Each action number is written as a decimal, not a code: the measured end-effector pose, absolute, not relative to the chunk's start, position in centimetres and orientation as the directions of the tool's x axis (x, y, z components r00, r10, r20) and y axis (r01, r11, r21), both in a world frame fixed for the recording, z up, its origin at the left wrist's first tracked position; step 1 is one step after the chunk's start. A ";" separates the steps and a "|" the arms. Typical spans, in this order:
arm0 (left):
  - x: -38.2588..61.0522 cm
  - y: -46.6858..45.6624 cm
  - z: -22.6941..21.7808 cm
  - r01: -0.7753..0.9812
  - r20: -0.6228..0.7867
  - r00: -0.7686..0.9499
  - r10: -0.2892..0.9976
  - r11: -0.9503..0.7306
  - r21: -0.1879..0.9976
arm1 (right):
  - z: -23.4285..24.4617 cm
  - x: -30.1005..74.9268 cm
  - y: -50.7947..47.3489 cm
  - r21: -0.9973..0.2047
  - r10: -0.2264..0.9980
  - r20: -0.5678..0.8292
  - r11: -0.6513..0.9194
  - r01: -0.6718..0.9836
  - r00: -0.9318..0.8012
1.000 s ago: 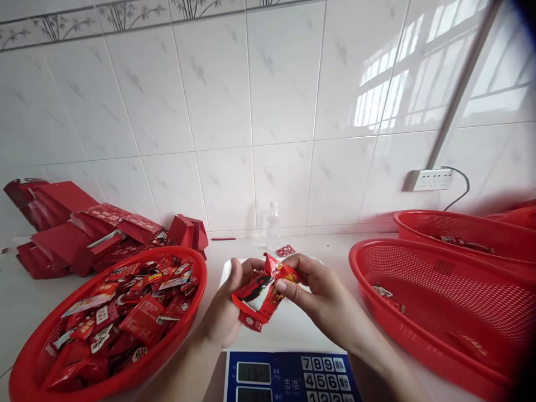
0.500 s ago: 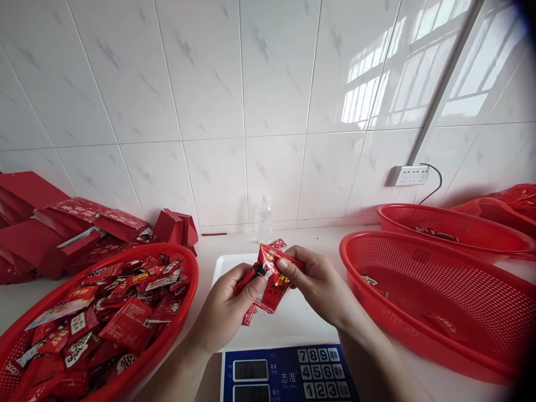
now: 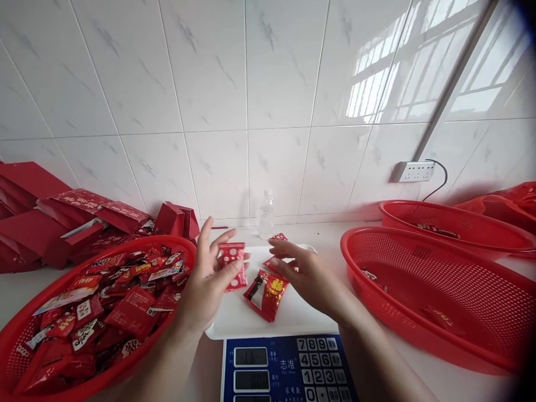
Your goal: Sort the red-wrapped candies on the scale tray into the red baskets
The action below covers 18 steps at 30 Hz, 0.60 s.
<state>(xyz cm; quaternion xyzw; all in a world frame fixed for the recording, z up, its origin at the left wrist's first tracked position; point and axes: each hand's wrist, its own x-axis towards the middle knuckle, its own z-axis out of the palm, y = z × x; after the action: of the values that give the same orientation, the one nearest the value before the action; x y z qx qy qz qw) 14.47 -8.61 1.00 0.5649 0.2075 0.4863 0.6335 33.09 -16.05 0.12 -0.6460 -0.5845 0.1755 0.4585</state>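
My left hand [image 3: 211,282] pinches a small red packet with white dots [image 3: 233,262] between thumb and fingers, its other fingers spread upward. Opposite it, my right hand [image 3: 299,268] hovers over the scale's white tray [image 3: 226,324], fingers apart and holding nothing. On that tray, between my hands, lies a red and gold snack packet [image 3: 268,295] with a picture on it. Other small red packets lie behind it, partly hidden by my right hand. The blue scale panel [image 3: 285,368] with number keys and displays faces me.
A red basket full of packets [image 3: 190,251] stands at left, with red boxes [image 3: 42,234] behind. At right are two red perforated baskets, the near one [image 3: 419,251] and the far one [image 3: 460,209], each holding few packets. A clear bottle [image 3: 266,215] stands near the tiled wall.
The red and gold packet has left my hands and now lies on the tray. My hands have moved apart, the left one upward with the dotted packet showing in it.
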 end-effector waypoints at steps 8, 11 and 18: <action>15.7 -9.7 -1.1 -0.198 0.177 0.790 0.588 -0.029 0.980 | 0.9 32.3 -16.6 -0.795 0.946 0.315 0.224 0.564 0.069; 15.9 -9.4 -1.6 -0.121 0.205 0.775 0.597 -0.178 0.976 | 1.2 33.1 -16.8 -0.726 0.942 0.311 0.152 0.671 0.123; 16.1 -8.7 -1.7 0.114 0.324 0.841 0.432 -0.729 0.675 | 1.5 36.6 -17.5 -0.492 0.957 0.220 -0.059 0.868 0.190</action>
<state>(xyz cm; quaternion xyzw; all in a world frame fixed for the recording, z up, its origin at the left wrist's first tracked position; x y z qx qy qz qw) 16.11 -8.74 -1.72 0.8990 0.1520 0.2370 0.3355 36.57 -17.49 1.46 -0.7231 -0.6310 0.0823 0.2687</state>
